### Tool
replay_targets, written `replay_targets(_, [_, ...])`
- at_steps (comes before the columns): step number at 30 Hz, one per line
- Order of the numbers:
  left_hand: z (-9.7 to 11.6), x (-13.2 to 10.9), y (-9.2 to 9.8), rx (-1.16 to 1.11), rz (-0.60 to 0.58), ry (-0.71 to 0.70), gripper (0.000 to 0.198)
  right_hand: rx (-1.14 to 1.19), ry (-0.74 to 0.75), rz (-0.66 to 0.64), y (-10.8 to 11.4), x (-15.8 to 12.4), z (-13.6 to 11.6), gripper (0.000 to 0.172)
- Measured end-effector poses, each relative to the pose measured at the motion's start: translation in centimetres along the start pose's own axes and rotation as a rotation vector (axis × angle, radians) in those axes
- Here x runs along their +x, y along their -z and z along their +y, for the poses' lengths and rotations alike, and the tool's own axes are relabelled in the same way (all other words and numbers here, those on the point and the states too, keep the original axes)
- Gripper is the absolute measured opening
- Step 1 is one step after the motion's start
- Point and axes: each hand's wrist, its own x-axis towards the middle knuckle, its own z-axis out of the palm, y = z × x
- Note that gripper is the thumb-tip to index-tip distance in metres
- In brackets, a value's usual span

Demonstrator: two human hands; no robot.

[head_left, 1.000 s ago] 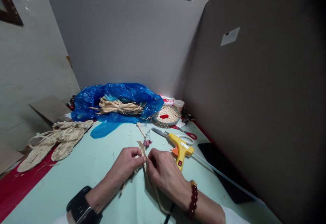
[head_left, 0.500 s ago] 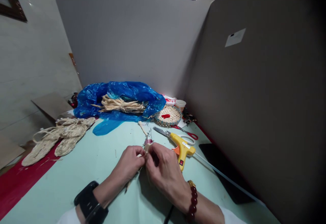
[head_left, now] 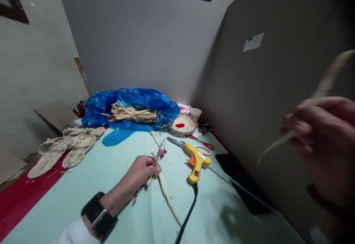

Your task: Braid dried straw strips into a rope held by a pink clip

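My left hand [head_left: 142, 171] rests on the pale green table [head_left: 83, 199] with its fingers pinched on a braid of dried straw strips [head_left: 163, 186] held by a pink clip [head_left: 161, 151]. Loose strip ends trail toward me. My right hand [head_left: 323, 140] is raised high at the right, blurred by motion, its fingers closed on a single long straw strip [head_left: 321, 88] that slants up to the frame's edge. A yellow glue gun [head_left: 197, 160] lies just right of the braid.
Scissors [head_left: 191, 143] lie behind the glue gun, whose black cord [head_left: 188, 214] runs toward me. A blue plastic bag [head_left: 130, 107] with a straw bundle [head_left: 133, 115], a small woven tray [head_left: 181, 125], woven straw sandals [head_left: 63, 147] and a grey partition [head_left: 277, 88] surround the work area.
My right hand left the braid and swung up and to the right, drawing one straw strip with it. My left hand kept its hold on the braid at the table.
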Motion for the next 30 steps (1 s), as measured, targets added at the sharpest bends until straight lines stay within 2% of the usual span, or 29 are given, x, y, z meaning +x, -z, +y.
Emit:
replay_targets(3, [-0.2, 0.1, 0.4, -0.049, -0.042, 0.025, 0.022, -0.343, 0.001, -0.166, -0.7, 0.7, 2.1, 0.011])
replay_targets(4, [-0.3, 0.1, 0.5, -0.069, -0.058, 0.031, 0.023, -0.511, 0.006, -0.249, -1.4, 0.4, 2.5, 0.011])
replay_targets(6, [-0.3, 0.0, 0.7, -0.108, -0.090, 0.039, 0.025, -0.572, 0.066, -0.344, -3.2, -0.6, 2.4, 0.015])
replay_targets(7, [-0.3, 0.0, 0.8, -0.126, -0.105, 0.043, 0.026, -0.550, 0.121, -0.364, -4.2, -1.3, 2.0, 0.019])
replay_targets(9, [-0.2, -0.1, 0.9, -0.159, -0.130, 0.052, 0.027, -0.350, 0.329, -0.360, -6.2, -2.9, 0.2, 0.026])
replay_targets(11, [-0.1, -0.1, 1.0, -0.189, -0.149, 0.057, 0.028, -0.119, 0.605, -0.515, -8.2, -4.7, -2.3, 0.033])
replay_targets(13, [0.0, -0.2, 1.1, -0.214, -0.161, 0.061, 0.030, -0.002, 0.884, -0.713, -10.2, -6.3, -4.7, 0.028])
replay_targets(15, [0.1, -0.1, 1.1, -0.235, -0.167, 0.068, 0.033, 0.061, 1.035, -0.760, -11.8, -7.5, -6.4, 0.019])
replay_targets(16, [0.1, -0.1, 1.1, -0.245, -0.168, 0.073, 0.035, 0.097, 1.067, -0.771, -12.4, -7.9, -6.8, 0.020])
replay_targets(17, [0.1, -0.1, 1.0, -0.254, -0.169, 0.077, 0.036, 0.140, 1.059, -0.779, -12.9, -8.2, -6.9, 0.022])
replay_targets(19, [0.1, -0.1, 0.9, -0.275, -0.169, 0.083, 0.037, 0.276, 0.949, -0.779, -13.3, -8.2, -6.6, 0.023])
replay_targets(23, [0.4, -0.1, 0.7, -0.311, -0.178, 0.103, 0.038, 0.613, 0.542, -0.682, -12.8, -7.2, -5.6, 0.020])
replay_targets(28, [0.7, -0.4, 0.6, -0.307, -0.174, 0.120, 0.035, 0.941, 0.099, -0.725, -10.7, -5.7, -6.3, 0.017])
replay_targets(30, [0.8, -0.5, 0.6, -0.305, -0.184, 0.114, 0.033, 1.103, -0.143, -0.636, -9.9, -5.0, -6.7, 0.015])
